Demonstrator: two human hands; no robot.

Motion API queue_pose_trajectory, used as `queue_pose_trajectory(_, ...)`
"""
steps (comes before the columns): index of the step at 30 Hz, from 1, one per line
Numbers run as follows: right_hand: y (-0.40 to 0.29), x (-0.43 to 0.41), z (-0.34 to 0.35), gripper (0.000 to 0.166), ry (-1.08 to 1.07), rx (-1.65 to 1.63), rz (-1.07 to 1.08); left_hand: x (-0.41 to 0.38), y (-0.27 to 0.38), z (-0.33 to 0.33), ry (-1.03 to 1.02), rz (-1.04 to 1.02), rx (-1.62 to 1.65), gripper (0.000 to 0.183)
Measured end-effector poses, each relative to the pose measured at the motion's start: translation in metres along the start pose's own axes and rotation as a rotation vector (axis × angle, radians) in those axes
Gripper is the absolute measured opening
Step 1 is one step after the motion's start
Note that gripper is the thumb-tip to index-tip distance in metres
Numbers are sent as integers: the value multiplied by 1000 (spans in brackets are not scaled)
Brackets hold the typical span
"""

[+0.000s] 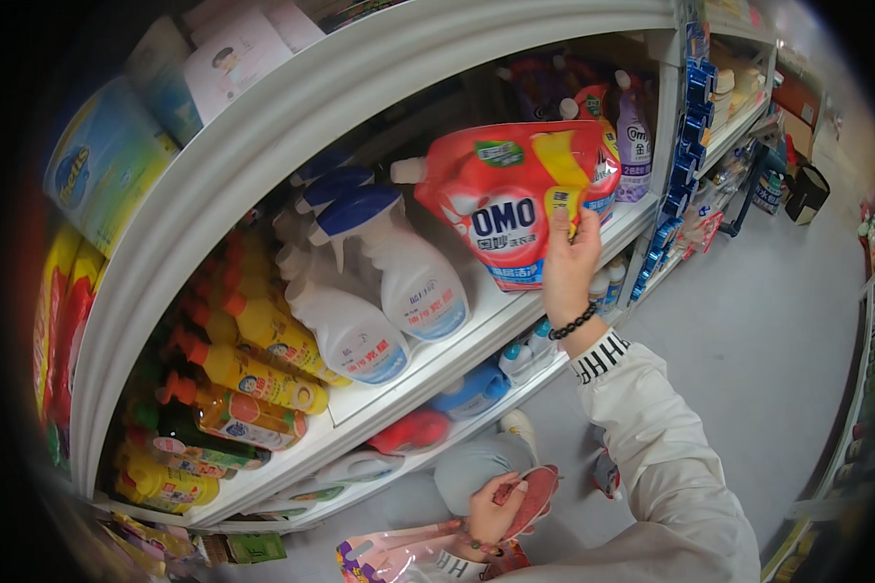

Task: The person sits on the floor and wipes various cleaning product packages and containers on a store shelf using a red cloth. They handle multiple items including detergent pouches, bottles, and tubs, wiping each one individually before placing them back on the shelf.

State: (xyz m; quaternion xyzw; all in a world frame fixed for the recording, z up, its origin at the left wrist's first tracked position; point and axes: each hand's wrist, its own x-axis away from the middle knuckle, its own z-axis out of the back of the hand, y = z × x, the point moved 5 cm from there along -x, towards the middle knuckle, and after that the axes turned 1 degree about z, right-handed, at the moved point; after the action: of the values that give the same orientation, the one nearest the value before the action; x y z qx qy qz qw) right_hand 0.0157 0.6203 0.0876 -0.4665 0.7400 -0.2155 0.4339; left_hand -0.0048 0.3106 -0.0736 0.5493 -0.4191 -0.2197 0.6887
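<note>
My right hand [573, 259] grips the lower right edge of a red OMO laundry detergent pouch [507, 211], thumb on its front. The pouch is tilted on the middle shelf level, its white cap [408, 170] pointing left. Whether its base touches the shelf, I cannot tell. Similar red pouches [596, 106] stand partly hidden behind it. Lower down, close to my knees, my left hand [493, 510] is closed on a dark-red, oval, flat item [536, 499], perhaps a cloth. A pink plastic bag [401, 554] lies at my left wrist.
White trigger spray bottles [423, 280] and yellow dish-soap bottles [262, 375] line the white shelf [474, 317] to the left. Purple-labelled pouches [633, 146] stand at right. Blue packets [689, 146] hang along the shelf post. Another red item [607, 474] rests on the grey floor [729, 350].
</note>
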Motion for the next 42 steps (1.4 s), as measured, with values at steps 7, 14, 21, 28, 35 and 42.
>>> queue_pose_trajectory(7,68,-20,-40,24,88,245,-26,-14,-12,2,1,-54,-16,24)
queue_pose_trajectory(14,139,-64,-77,39,-168,352,-132,-28,-67,14,-51,7,88,23)
queue_pose_trajectory(21,165,-77,-106,50,-207,374,-175,-22,-40,4,-35,287,176,24)
queue_pose_trajectory(28,186,-82,-122,48,-157,517,-87,-22,-32,3,-72,388,120,24)
queue_pose_trajectory(35,196,-92,-134,52,-172,470,-89,-28,-78,16,-49,179,87,19)
queue_pose_trajectory(42,192,-83,-135,58,-264,479,-157,-27,-78,15,-87,156,88,18)
